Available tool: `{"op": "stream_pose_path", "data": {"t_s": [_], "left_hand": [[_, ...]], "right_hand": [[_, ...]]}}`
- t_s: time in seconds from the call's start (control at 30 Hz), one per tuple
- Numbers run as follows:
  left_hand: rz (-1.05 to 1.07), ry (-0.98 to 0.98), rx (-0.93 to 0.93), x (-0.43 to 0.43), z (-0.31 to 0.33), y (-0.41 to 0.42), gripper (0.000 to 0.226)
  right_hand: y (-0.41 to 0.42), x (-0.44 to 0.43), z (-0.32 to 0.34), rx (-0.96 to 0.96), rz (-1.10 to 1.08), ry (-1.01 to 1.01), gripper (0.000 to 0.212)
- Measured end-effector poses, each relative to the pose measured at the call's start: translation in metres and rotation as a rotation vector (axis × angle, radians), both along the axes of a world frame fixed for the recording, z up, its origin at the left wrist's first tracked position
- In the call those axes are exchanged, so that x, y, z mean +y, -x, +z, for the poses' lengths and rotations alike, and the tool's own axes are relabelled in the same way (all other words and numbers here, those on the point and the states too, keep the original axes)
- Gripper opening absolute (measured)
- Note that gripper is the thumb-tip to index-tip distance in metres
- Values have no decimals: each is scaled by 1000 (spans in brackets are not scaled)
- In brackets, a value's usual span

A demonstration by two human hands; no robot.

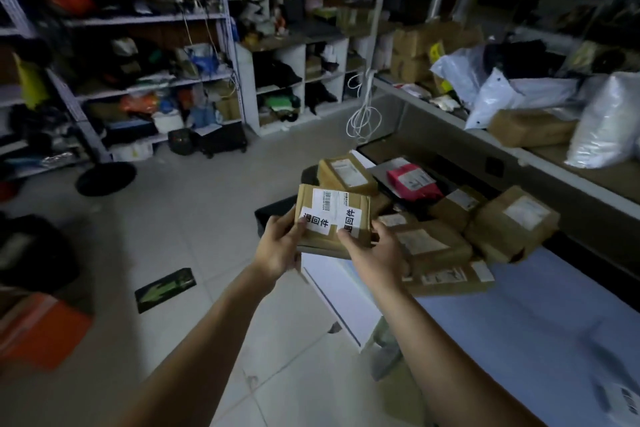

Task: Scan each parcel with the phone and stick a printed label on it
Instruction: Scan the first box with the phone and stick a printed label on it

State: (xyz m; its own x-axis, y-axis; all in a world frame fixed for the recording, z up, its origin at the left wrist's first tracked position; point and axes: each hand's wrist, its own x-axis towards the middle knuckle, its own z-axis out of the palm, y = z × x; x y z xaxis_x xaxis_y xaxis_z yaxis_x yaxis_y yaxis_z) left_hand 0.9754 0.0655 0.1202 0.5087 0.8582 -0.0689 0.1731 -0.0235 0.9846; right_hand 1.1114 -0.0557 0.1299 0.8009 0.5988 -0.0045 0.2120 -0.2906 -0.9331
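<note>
Two bare forearms reach forward over a pale tiled floor [194,225]. The left hand [280,248] grips the lower left edge of a small brown cardboard parcel [332,243], its thumb lying on a white sticker [316,221]. The right hand [375,255] holds the parcel's lower right corner, thumb tip on the near end of a second white sticker [352,219]. The parcel is held in the air, tilted towards the camera, just left of the table and apart from the other packages.

Both stickers are smooth paper rectangles with bold black characters. "回件" reads clearly on each, and the first character is partly under a thumb. Above them sits a white barcode label [329,198] whose print is too small to read.

To the right runs a flat pale blue table [519,308] with a straight white front edge. Its near part is bare. Farther along, a heap of brown cardboard parcels [433,243] with white labels lies stacked at angles, some overhanging the edge, with a glossy pink plastic mailer [412,182] behind it.

On the floor to the left lie a dark mat with a green pattern [165,289] and an orange box [41,329], with open tiles between them and the table.

Beyond, a grey metal shelf [433,107] on the right carries crinkled white plastic bags [519,94]. A coil of white cable [363,114] hangs from its post. Crowded white shelving [145,19] lines the far wall.
</note>
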Motion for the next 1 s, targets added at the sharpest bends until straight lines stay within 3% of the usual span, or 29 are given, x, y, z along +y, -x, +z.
{"op": "stream_pose_path", "data": {"t_s": [0.1, 0.23, 0.47, 0.63, 0.8, 1.0], "left_hand": [[-11, -11, -13, 59, -4, 32, 39], [-46, -48, -7, 133, -10, 60, 21], [-82, -14, 49, 253, -40, 72, 24], [-78, 36, 167, 355, -88, 47, 36], [-177, 88, 346, 452, -141, 5, 29], [-339, 91, 517, 550, -198, -59, 47]], "right_hand": [[34, 59, -1, -12, 4, 17, 33], [62, 131, -12, 30, 8, 21, 43], [67, 248, -47, 100, 2, 117, 52], [42, 347, -94, 183, -4, 139, 41], [6, 438, -149, 275, -26, 215, 30], [-61, 522, -208, 358, -41, 425, 44]]}}
